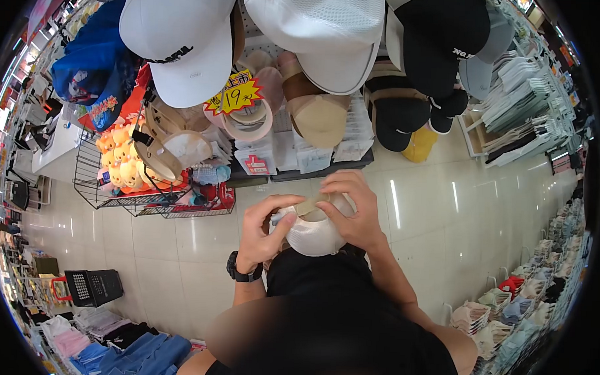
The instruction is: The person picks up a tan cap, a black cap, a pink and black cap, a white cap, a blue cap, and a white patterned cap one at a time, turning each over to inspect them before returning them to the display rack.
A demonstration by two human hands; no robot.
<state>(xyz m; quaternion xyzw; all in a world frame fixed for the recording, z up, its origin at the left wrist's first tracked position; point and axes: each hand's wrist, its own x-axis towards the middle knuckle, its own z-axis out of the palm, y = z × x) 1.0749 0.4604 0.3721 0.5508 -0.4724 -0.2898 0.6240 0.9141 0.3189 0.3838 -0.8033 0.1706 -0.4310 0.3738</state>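
A white cap with a mesh-like crown [316, 239] is held in front of my body, its opening facing up and away from me. My left hand [267, 229], with a black watch on the wrist, pinches the cap's left edge between thumb and fingers. On the other side my right hand [353, 210] grips the right edge, thumb at the rim. A beige strip [307, 206] spans the gap between both hands; I cannot make out whether it is the strap or the inner band.
Ahead hang several caps, among them a white one with black lettering [186, 41] and a black one [444, 44], with a yellow price sign [233, 96]. A wire basket of plush toys [121, 158] stands left. A black shopping basket [95, 287] sits on the tiled floor.
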